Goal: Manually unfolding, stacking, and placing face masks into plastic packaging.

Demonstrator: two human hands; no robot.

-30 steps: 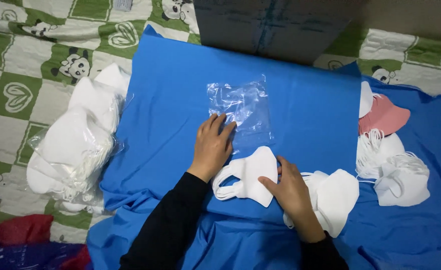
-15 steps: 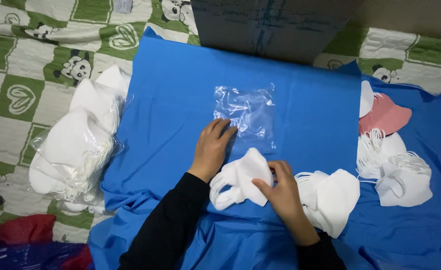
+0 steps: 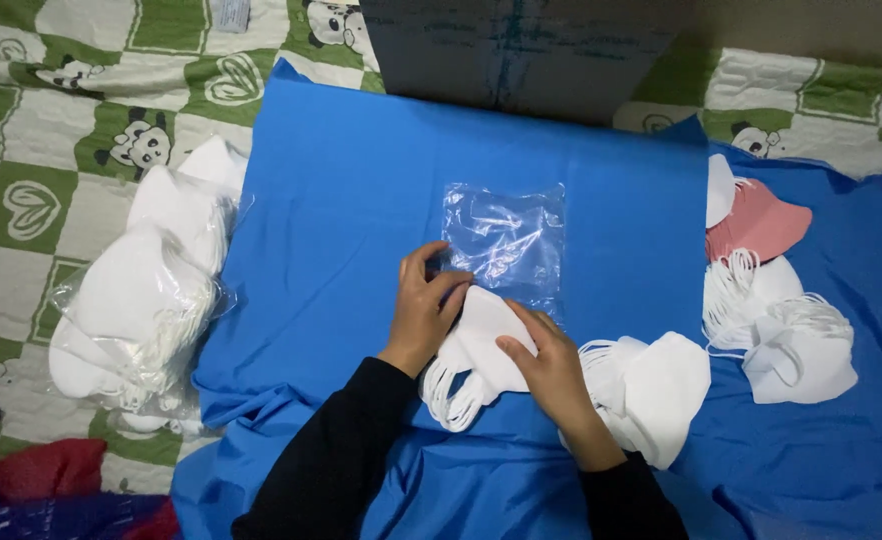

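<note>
1. Since a moment ago, both hands have slid the white mask (image 3: pixel 483 345) up toward the lower edge of the clear plastic bag (image 3: pixel 506 243), and its ear loops now trail down toward the person.
2. Left hand (image 3: pixel 423 305) pinches the bag's lower left corner with thumb and fingers curled together, right at the top of the mask.
3. Right hand (image 3: pixel 549 365) lies over the mask's right side, fingers closed down on it and pressing it flat.
4. Mask and bag meet at the middle of the blue cloth (image 3: pixel 361 200), the bag lying flat and crinkled above.
5. Just right of the right hand sits a small stack of white masks (image 3: pixel 651 390); farther right, more loose white masks (image 3: pixel 791 340) and a pink mask (image 3: pixel 756 220).
6. Off the cloth's left edge, a heap of bagged white masks (image 3: pixel 141 290) rests on the green-and-white quilt (image 3: pixel 41 120).
7. A dark cardboard box (image 3: pixel 521 50) stands at the cloth's far edge.
</note>
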